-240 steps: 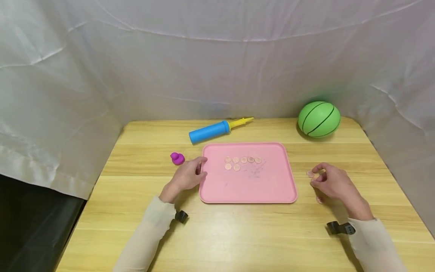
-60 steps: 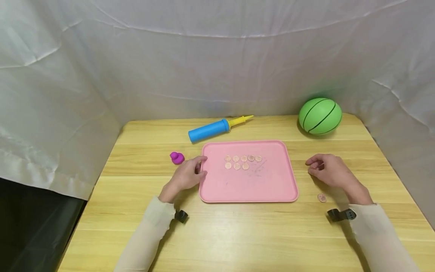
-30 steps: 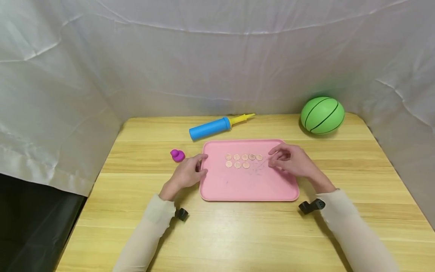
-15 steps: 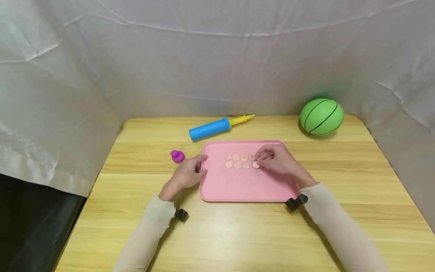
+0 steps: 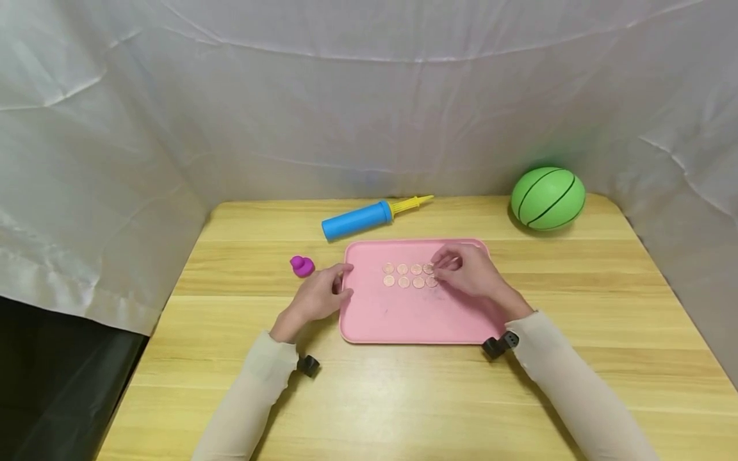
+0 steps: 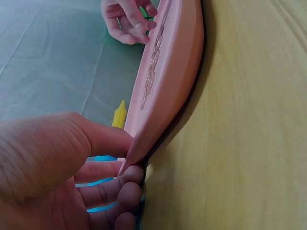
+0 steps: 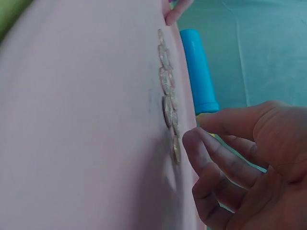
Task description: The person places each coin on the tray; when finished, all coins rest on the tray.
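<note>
On the pink tray (image 5: 415,326), several copper-coloured coins (image 5: 403,282) lie flat in two rows. My left hand (image 5: 314,296) grips the tray's left rim; the left wrist view has the thumb (image 6: 103,139) on top of the edge and fingers curled against its outside. Over the tray's right half hovers my right hand (image 5: 469,272), bent fingers close to the right end of the rows. The right wrist view shows nothing between its fingertips, and the nearest coins (image 7: 167,111) rest on the tray. In the head view this hand covers the far row's right end.
Behind the tray lies a blue hand pump (image 5: 357,221) with a yellow nozzle. A purple rubber duck (image 5: 302,266) sits left of the tray, near my left hand. At the back right corner of the wooden table (image 5: 392,403) is a green ball (image 5: 548,198).
My right hand picked up the coin from the table at the right, carried it left over the tray and let it go at the near row's right end. My left hand stayed put.
</note>
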A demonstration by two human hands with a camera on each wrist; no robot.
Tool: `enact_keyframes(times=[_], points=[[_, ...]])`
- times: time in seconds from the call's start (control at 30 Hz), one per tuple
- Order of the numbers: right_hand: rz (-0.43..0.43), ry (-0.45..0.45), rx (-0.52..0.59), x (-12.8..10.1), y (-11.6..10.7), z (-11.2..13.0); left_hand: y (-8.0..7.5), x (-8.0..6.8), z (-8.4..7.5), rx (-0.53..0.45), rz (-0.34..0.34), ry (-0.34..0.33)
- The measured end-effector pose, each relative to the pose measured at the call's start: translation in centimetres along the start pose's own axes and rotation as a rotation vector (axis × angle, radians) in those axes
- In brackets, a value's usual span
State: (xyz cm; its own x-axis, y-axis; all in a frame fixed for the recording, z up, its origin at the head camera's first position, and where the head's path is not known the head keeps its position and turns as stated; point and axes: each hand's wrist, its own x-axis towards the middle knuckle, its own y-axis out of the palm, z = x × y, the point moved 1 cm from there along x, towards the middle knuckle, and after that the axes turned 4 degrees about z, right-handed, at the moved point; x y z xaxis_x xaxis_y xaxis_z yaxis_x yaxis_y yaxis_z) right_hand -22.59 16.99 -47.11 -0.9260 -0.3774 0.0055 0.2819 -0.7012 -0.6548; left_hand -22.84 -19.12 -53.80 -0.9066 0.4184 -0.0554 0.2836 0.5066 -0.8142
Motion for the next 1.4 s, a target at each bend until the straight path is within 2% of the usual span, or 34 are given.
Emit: enact_keyframes(times=[0.13,0.27,0.6,0.87,1.2,1.27,1.4], points=[[-0.019,0.027,-0.011,-0.7,-0.5,0.0,0.1,0.0,0.2,-0.002,0.008,-0.011],[0.010,0.072,-0.017,-1.9,-1.4,-0.2,0.1,0.0,0.3,-0.007,0.010,-0.015],[0.027,0.098,-0.008,-6.1,-4.1,-1.4,-0.1,-0.2,0.2,0.006,-0.001,-0.008],[0.046,0.068,-0.093,-9.6,-6.8,-3.3,0.0,-0.1,0.1,-0.023,0.023,-0.026],[0.112,0.012,-0.088,-13.4,-8.1,-5.8,0.1,0.0,-0.1,-0.022,0.011,-0.015],[0.133,0.020,-0.085,-14.0,-8.3,-6.0,0.0,0.0,-0.2,-0.021,0.010,-0.015],[0.229,0.068,-0.081,-15.0,-8.6,-6.3,-0.1,-0.1,-0.3,-0.023,0.014,-0.020]])
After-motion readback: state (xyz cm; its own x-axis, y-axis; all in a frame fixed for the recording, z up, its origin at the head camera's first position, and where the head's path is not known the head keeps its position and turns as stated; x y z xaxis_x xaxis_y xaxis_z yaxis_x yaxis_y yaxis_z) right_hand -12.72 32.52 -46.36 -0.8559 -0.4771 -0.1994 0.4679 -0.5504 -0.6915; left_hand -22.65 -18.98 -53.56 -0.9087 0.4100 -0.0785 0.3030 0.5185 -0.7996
